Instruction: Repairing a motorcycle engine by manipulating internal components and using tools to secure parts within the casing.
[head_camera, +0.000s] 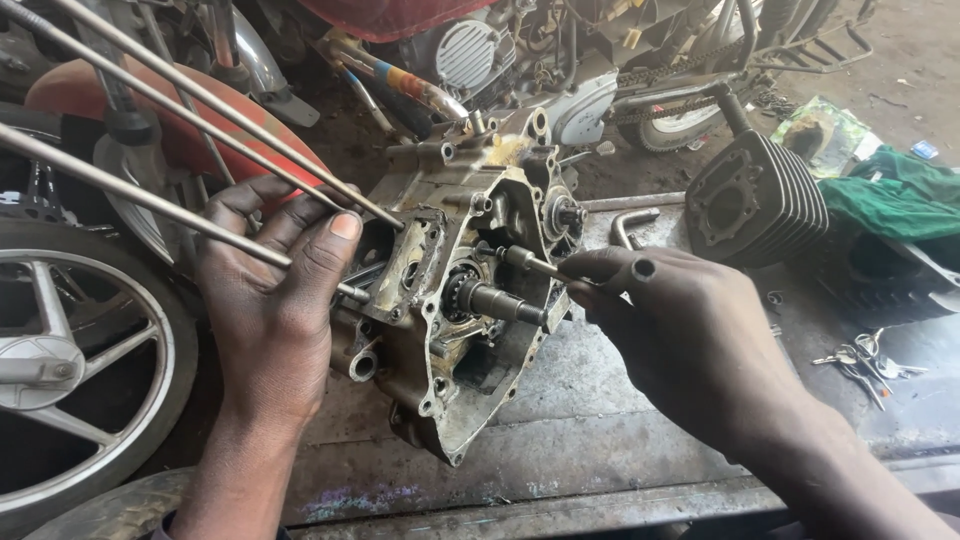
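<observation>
- The engine crankcase half (460, 300) stands tilted on the metal desk (600, 400), open side toward me, just beside a motorcycle wheel (70, 370).
- My left hand (270, 300) braces its left flank, fingers (320, 240) spread across the long studs (180, 110).
- My right hand (680, 330) pinches a slim metal tool (530, 262), its tip at a fitting above the protruding shaft (500, 302).
- I judge this a loosening or seating step; the next move calls for a steady case and a straight tool.
- Open desk lies in front; a finned cylinder (755, 200) and keys (865, 360) sit to the right, well apart.
</observation>
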